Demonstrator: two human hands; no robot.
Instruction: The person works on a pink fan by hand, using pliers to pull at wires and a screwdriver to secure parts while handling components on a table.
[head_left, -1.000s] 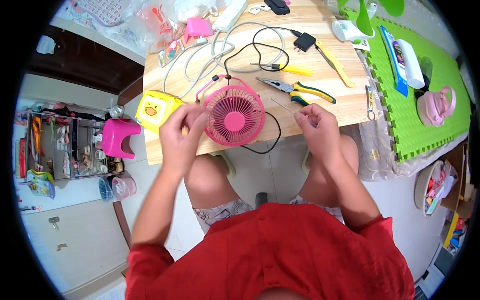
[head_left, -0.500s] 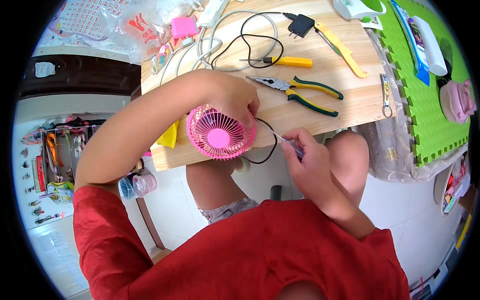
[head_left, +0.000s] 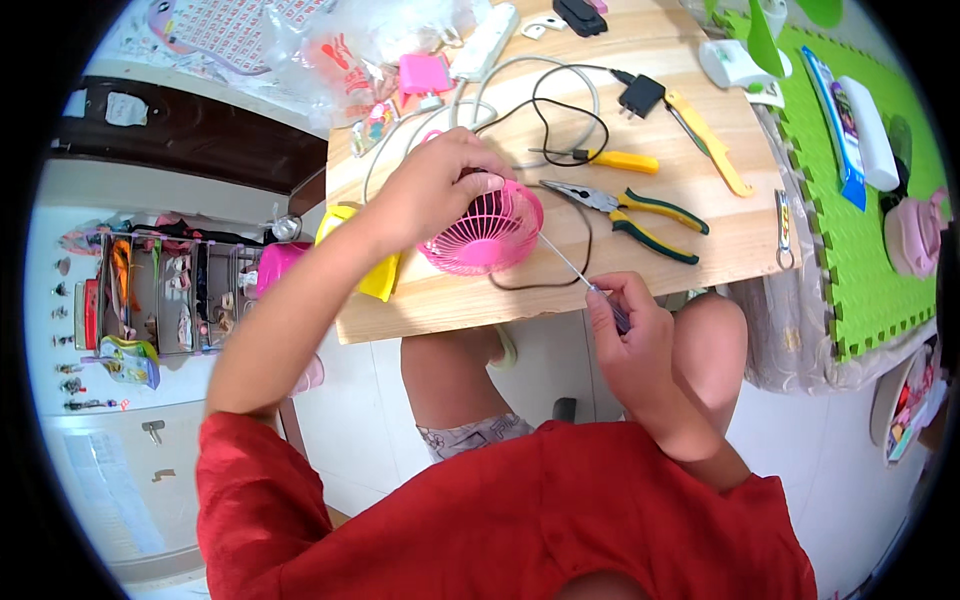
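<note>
My left hand (head_left: pixel 445 190) grips the top of a small pink desk fan (head_left: pixel 492 245), its fingers closed over the back rim. The round wire grille is tilted, with its hub toward me, and dark parts show inside it. In my right hand (head_left: pixel 638 325) is a screwdriver (head_left: pixel 568 262) with a thin metal shaft and a dark handle. Its tip reaches the right rim of the grille; whether it touches a screw cannot be made out. A black cable (head_left: pixel 585 235) loops on the table just right of the fan.
Beyond the fan lie long-nose pliers (head_left: pixel 612 210), a yellow-handled screwdriver (head_left: pixel 625 161), a black plug adapter (head_left: pixel 641 95) and a yellow folding knife (head_left: pixel 710 145). Left of it sits a yellow object (head_left: pixel 380 278). Coiled cables and a pink box (head_left: pixel 425 74) are farther back on the wooden table (head_left: pixel 420 318).
My left hand has tipped the fan, so its hub faces more toward me. The screwdriver's tip has stayed near the grille's right rim. The whole view has shifted somewhat.
</note>
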